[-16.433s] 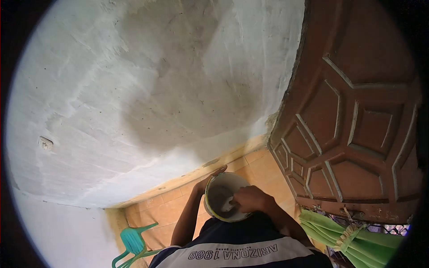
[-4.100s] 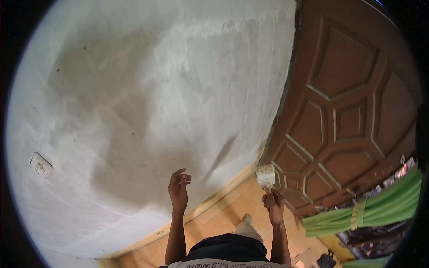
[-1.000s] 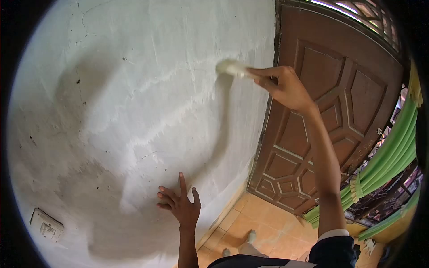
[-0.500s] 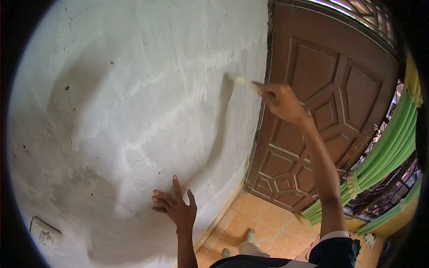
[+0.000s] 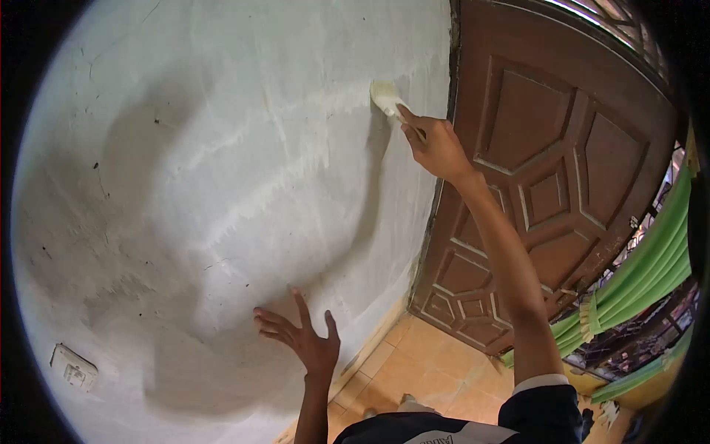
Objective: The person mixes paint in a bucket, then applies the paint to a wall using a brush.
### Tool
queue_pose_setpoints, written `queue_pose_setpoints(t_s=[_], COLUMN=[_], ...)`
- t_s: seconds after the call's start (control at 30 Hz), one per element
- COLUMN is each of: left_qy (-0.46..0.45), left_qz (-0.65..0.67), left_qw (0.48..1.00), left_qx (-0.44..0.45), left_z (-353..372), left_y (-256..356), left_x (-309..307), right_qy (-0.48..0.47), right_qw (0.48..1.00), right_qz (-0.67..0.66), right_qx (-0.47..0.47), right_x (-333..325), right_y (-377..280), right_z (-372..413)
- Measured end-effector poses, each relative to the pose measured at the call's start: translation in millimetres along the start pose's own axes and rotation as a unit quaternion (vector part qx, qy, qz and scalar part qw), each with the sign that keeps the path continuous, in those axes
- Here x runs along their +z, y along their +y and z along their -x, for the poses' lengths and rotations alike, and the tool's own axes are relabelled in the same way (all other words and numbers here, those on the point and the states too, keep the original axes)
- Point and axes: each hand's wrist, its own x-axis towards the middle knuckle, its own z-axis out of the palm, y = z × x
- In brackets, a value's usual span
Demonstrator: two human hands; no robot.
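My right hand (image 5: 439,150) is closed around the handle of a paintbrush (image 5: 385,98). The pale bristles are up against the white-grey wall (image 5: 244,174), a short way left of the door frame. Lower down, my left hand (image 5: 307,342) holds nothing; its fingers are spread and its fingertips are right at the wall surface. Streaky, brighter brush marks run across the wall between and above my hands, and the shadow of my right arm falls below the brush.
A brown panelled door (image 5: 532,148) stands to the right of the wall. Green curtains (image 5: 629,270) hang at the far right by a window. A white switch plate (image 5: 74,367) sits low on the left of the wall. Orange floor tiles (image 5: 429,362) lie below.
My right hand has moved the paintbrush upward along the wall, and the bristles now show more broadly. My left hand stays spread by the wall. The view has shifted slightly.
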Motion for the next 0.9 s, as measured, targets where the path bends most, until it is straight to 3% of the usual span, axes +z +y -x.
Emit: queue_pose_setpoints(t_s=[0.13, 0.2, 0.37, 0.43, 0.47, 0.63, 0.73, 0.83, 0.9], left_qy=[-0.031, -0.033, 0.064, 0.111, 0.133, 0.171, 0.179, 0.184, 0.181], left_qz=[-0.012, -0.04, -0.185, -0.224, -0.23, -0.251, -0.254, -0.264, -0.262], left_qw=[0.998, 0.997, 0.978, 0.964, 0.96, 0.95, 0.948, 0.944, 0.946], left_qx=[0.045, 0.053, 0.07, 0.087, 0.086, 0.073, 0.066, 0.066, 0.066], left_z=[-9, -22, -28, -33, -34, -36, -38, -34, -36], left_y=[24, 30, 1, -2, 0, 2, 4, 2, 1], left_x=[19, 30, 87, 96, 98, 105, 106, 107, 110], right_qy=[-0.099, -0.039, 0.062, 0.106, 0.067, 0.05, -0.035, -0.044, 0.003], right_qw=[0.994, 0.997, 0.995, 0.985, 0.989, 0.987, 0.989, 0.989, 0.987], right_qz=[0.051, 0.002, 0.046, -0.01, 0.009, 0.021, -0.03, -0.084, -0.115], right_qx=[0.013, -0.073, -0.061, -0.133, -0.134, -0.152, -0.137, -0.111, -0.116], right_x=[-30, -39, -56, -45, -43, -6, -16, -33, -44], right_y=[22, 38, 47, 54, 52, 50, 58, 68, 64], right_z=[7, 7, -13, -26, -28, -9, 8, 8, -1])
